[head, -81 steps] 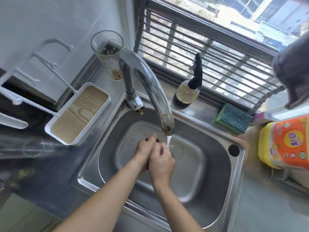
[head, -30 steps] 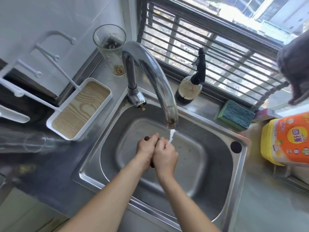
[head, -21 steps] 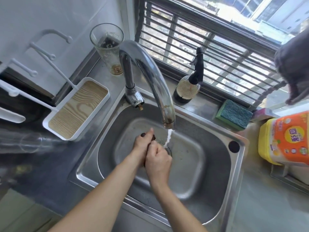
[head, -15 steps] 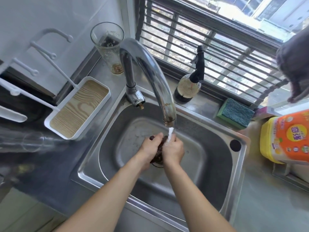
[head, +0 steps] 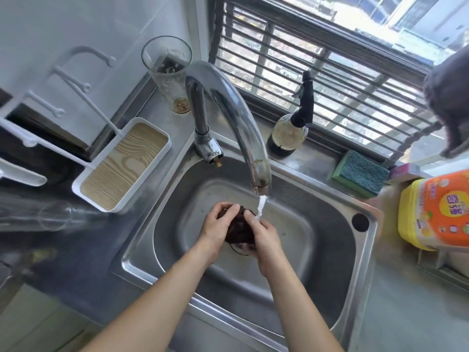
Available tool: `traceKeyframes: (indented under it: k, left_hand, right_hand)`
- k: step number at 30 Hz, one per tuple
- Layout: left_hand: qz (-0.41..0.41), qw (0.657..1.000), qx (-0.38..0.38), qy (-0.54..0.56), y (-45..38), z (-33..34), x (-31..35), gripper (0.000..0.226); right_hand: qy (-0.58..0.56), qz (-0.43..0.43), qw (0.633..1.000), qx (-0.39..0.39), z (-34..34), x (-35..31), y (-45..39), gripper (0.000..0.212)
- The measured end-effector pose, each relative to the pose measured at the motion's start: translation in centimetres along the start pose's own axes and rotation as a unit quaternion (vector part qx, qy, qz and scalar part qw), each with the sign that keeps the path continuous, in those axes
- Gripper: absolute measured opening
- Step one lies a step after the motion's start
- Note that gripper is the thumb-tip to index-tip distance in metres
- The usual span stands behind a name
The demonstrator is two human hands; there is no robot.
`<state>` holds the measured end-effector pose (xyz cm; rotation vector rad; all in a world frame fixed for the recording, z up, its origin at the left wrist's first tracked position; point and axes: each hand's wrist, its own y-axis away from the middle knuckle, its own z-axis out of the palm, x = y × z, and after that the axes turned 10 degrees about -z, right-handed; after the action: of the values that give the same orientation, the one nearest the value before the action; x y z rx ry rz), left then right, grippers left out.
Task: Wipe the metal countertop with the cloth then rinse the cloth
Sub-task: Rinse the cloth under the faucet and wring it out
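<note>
Both hands close round the bunched dark cloth (head: 237, 231): the left hand (head: 215, 228) clasps its left side with fingers curled over the top, the right hand (head: 265, 236) presses against its right side. The cloth is thus squeezed into a wad just below the spout of the faucet (head: 243, 128), so that the thin water stream (head: 261, 208) falls on its upper right edge and the right fingers. It is held above the drain, low within the sink (head: 330, 250), probably so that runoff stays in the basin. Left of the faucet stand a glass (head: 168, 72) and a white tray (head: 121, 165); to its right, a spray bottle (head: 291, 125) and a sponge (head: 360, 174). Rinsing appears to be under way.
</note>
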<state>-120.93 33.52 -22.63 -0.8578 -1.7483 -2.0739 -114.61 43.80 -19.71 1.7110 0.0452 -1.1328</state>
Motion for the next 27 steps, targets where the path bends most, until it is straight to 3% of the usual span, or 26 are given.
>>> traceKeyframes:
  k: [2, 4, 7, 10, 11, 13, 16, 18, 20, 22, 26, 27]
  left_hand:
    - [-0.001, 0.999, -0.008, -0.033, 0.1, -0.6, -0.1, 0.026]
    - [-0.085, 0.993, -0.076, -0.013, 0.9, -0.7, 0.0, 0.038]
    - [-0.173, 0.980, -0.089, 0.034, 0.9, -0.3, 0.5, 0.052]
    - [-0.214, 0.972, -0.069, 0.069, 0.9, 0.4, 1.2, 0.035]
    - [-0.202, 0.976, -0.058, 0.060, 1.0, 0.9, 1.2, 0.027]
    - [-0.162, 0.985, -0.031, 0.043, 1.4, 2.1, 0.7, 0.017]
    - [-0.108, 0.994, -0.024, -0.023, 2.0, 3.4, 1.1, 0.024]
    - [-0.081, 0.995, -0.002, -0.056, 1.0, 3.1, 2.1, 0.027]
    - [-0.084, 0.994, 0.052, -0.042, -0.1, 2.1, 2.9, 0.017]
    - [-0.072, 0.995, 0.060, -0.045, -0.1, 1.5, 2.7, 0.016]
    - [-0.002, 0.994, -0.009, -0.105, 2.0, 2.7, 0.5, 0.043]
    - [0.003, 0.993, -0.013, -0.115, 2.1, 3.0, 0.2, 0.050]
  right_hand:
    - [0.018, -0.070, 0.995, 0.068, 0.1, -0.7, 0.2, 0.018]
    - [0.073, -0.135, 0.980, 0.128, 0.2, -1.2, 0.7, 0.026]
    - [0.296, -0.200, 0.926, 0.124, 1.1, -0.2, 2.6, 0.031]
    - [0.396, -0.253, 0.875, 0.114, 2.7, 1.4, 4.3, 0.051]
    - [0.388, -0.254, 0.876, 0.134, 2.8, 1.3, 4.0, 0.053]
    - [0.306, -0.204, 0.911, 0.187, 2.5, 0.2, 1.9, 0.048]
    - [0.184, -0.116, 0.947, 0.235, 2.0, -1.2, 0.1, 0.037]
    - [0.181, -0.187, 0.936, 0.238, 3.1, -0.4, 1.4, 0.033]
    - [0.178, -0.291, 0.920, 0.191, 4.6, 1.1, 4.2, 0.028]
    - [0.197, -0.312, 0.914, 0.170, 4.8, 1.7, 4.9, 0.030]
    - [0.199, -0.093, 0.954, 0.205, 2.2, -1.3, -0.6, 0.036]
    - [0.191, -0.076, 0.958, 0.201, 1.7, -1.9, -1.3, 0.034]
